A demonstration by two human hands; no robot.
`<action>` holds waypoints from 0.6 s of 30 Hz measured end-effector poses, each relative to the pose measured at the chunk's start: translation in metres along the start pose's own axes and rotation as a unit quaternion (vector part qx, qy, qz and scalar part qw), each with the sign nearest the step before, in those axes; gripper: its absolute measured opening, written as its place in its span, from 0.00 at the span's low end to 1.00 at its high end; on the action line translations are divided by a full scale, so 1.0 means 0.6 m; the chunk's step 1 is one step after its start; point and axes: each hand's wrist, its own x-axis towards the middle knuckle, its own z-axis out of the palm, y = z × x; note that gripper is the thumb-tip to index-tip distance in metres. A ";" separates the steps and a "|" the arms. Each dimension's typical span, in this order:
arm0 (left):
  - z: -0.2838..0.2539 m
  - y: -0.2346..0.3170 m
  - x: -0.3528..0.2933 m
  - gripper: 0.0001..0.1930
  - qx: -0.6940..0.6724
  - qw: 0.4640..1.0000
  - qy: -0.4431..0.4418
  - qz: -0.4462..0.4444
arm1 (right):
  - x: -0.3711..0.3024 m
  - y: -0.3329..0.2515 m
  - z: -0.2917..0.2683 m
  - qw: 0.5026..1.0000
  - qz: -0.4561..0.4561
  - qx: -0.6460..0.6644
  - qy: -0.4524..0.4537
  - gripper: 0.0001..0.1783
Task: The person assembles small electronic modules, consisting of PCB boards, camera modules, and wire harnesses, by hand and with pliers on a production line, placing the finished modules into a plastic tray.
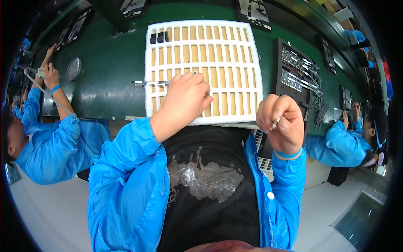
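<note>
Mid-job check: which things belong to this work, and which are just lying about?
Likely the job:
- small pale part, in right hand
- white foam tray, under left hand
- tweezers, by left hand
- black parts tray

Apparently lying about:
- round dish
- flat panel, top

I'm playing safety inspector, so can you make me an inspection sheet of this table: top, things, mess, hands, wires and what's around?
Surface: green tabletop.
Things: white foam tray with black blocks in its far-left corner; metal tweezers across its left edge.
Clutter: round dish at left; dark tray of small metallic parts at right.
Hands: left hand over the foam tray, grip on the tweezers unclear; right hand pinches a small pale piece.
Cables: pale cable beside the left co-worker.
Surroundings: another co-worker at right, also blue-sleeved.
</note>
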 end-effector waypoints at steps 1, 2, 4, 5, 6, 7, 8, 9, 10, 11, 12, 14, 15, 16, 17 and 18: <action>0.005 0.001 0.003 0.09 0.003 1.000 0.002 -0.010 | -0.002 0.003 -0.001 0.999 0.021 -0.030 0.035 0.10; 0.007 0.002 0.005 0.09 0.007 1.000 0.003 -0.019 | -0.004 0.007 -0.002 0.995 0.042 -0.060 0.070 0.09; 0.000 0.002 0.005 0.07 -0.008 1.000 0.010 -0.028 | -0.004 0.019 -0.003 0.994 0.051 -0.052 0.084 0.07; -0.006 0.003 0.007 0.06 -0.023 0.999 0.018 -0.037 | -0.005 0.023 0.000 0.986 0.092 -0.073 0.116 0.06; -0.013 0.007 0.008 0.06 -0.023 0.999 0.014 -0.034 | -0.005 0.028 0.003 0.976 0.132 -0.093 0.148 0.05; -0.023 0.012 0.006 0.05 -0.149 0.983 0.002 -0.104 | -0.002 0.034 0.005 0.973 0.146 -0.098 0.147 0.07; -0.030 0.018 0.004 0.04 -0.272 0.947 -0.011 -0.172 | 0.000 0.038 0.011 0.969 0.161 -0.096 0.158 0.07; -0.034 0.023 0.000 0.04 -0.270 0.948 -0.013 -0.170 | 0.002 0.043 0.015 0.967 0.176 -0.104 0.155 0.07; -0.037 0.028 -0.003 0.04 -0.365 0.903 -0.026 -0.225 | 0.005 0.048 0.018 0.964 0.190 -0.113 0.151 0.07; -0.040 0.033 -0.006 0.03 -0.454 0.846 -0.038 -0.277 | 0.010 0.059 0.022 0.964 0.187 -0.112 0.153 0.07; -0.040 0.038 -0.009 0.03 -0.453 0.847 -0.040 -0.275 | 0.015 0.072 0.025 0.972 0.116 -0.152 0.138 0.06; -0.039 0.046 -0.020 0.04 -0.523 0.821 0.039 -0.225 | 0.025 0.083 0.032 0.974 0.043 -0.188 0.118 0.06; -0.035 0.042 -0.025 0.03 -0.563 0.795 0.034 -0.223 | 0.028 0.084 0.034 0.972 0.046 -0.196 0.122 0.06; -0.035 0.043 -0.028 0.03 -0.562 0.796 0.034 -0.222 | 0.031 0.085 0.037 0.969 0.050 -0.205 0.126 0.06; -0.036 0.044 -0.030 0.04 -0.579 0.784 0.045 -0.220 | 0.032 0.085 0.043 0.969 0.049 -0.204 0.126 0.06; -0.036 0.045 -0.032 0.04 -0.596 0.771 0.056 -0.217 | 0.033 0.083 0.050 0.973 0.071 -0.165 0.143 0.07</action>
